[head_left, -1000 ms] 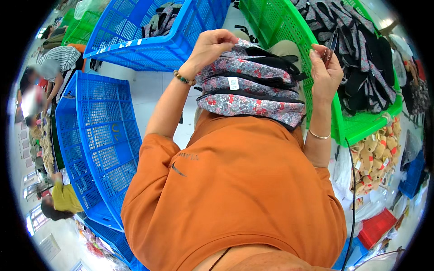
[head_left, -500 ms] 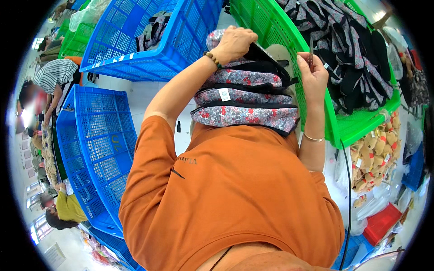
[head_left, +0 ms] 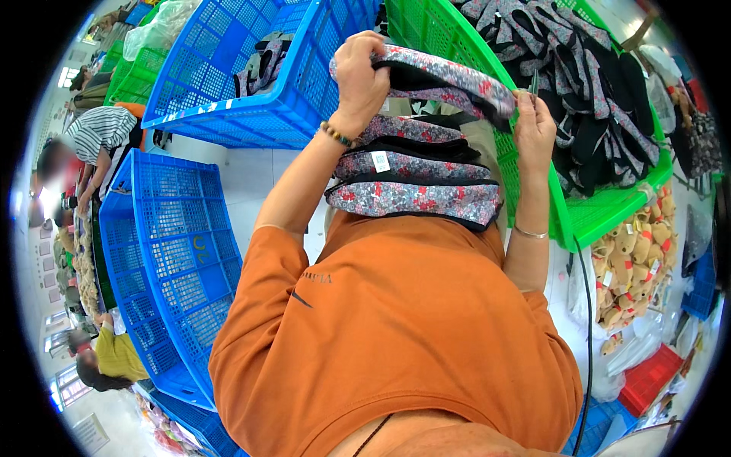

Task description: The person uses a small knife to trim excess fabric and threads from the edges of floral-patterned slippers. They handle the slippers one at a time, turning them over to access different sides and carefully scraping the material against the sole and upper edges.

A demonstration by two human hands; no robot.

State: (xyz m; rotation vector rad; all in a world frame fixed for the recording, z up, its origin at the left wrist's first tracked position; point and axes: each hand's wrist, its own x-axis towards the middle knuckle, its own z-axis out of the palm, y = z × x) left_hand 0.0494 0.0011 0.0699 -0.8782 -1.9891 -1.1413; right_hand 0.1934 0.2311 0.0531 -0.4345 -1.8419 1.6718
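My left hand (head_left: 360, 80) is closed on one end of a floral fabric piece (head_left: 453, 67) with a black lining, raised and curved over to the right. Its far end hangs close beside my right hand (head_left: 534, 131); whether they touch I cannot tell. Pinched in that right hand is a slim, pointed metal tool (head_left: 535, 82), tip up, its lower part hidden by the fingers. Below, across my lap, lies a stack of similar floral pieces (head_left: 415, 198) with black edges. A white label (head_left: 380, 161) shows on one of them.
At the right stands a green crate (head_left: 560, 209) heaped with floral and black pieces (head_left: 582, 114). A blue crate (head_left: 221, 114) holds a few more; another blue crate (head_left: 179, 251) stands left. Tan plush toys (head_left: 632, 263) fill a bag beside a black cable (head_left: 588, 327). Other people work at far left.
My left hand has lifted the top floral piece off the stack, moving slightly left and up, and the piece now stretches toward my right hand. My right hand has shifted slightly right, still holding the tool.
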